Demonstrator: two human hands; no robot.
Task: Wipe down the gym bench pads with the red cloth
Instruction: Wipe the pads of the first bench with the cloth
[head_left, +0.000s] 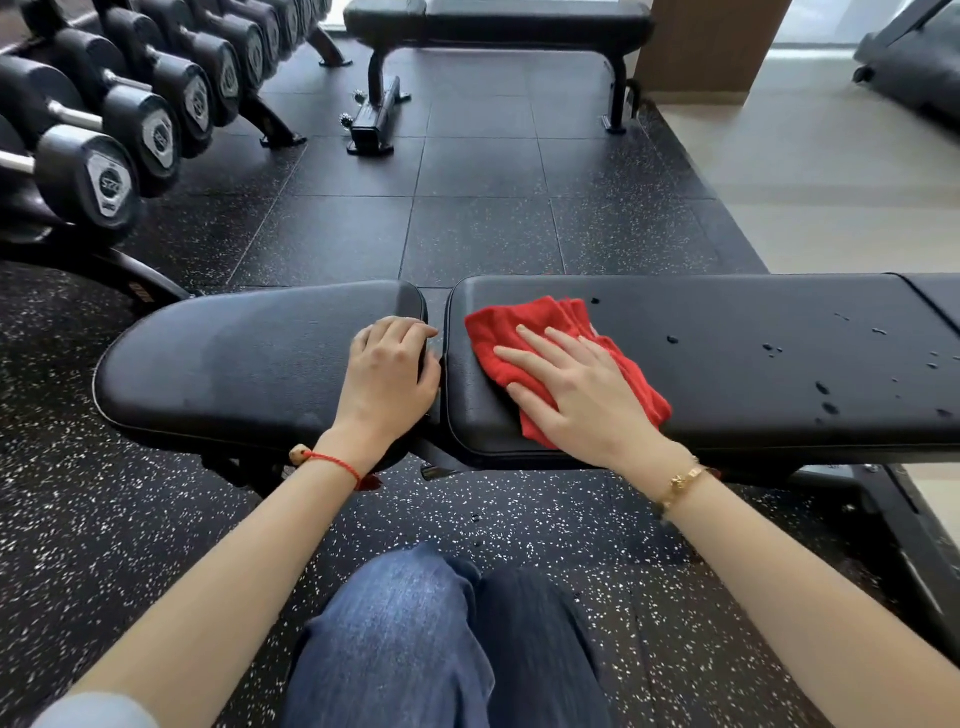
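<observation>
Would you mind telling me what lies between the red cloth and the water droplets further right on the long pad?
In the head view, only bare black pad surface separates the red cloth from the droplets.

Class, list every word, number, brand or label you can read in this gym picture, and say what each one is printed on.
Nothing here can be read with certainty.
Dumbbell end caps: grey plates with a logo and number markings, too blurred and tilted to read.
Rack frame: faint orange marking, too small to read.
Bench pad, red cloth, far bench: no text visible.
</observation>
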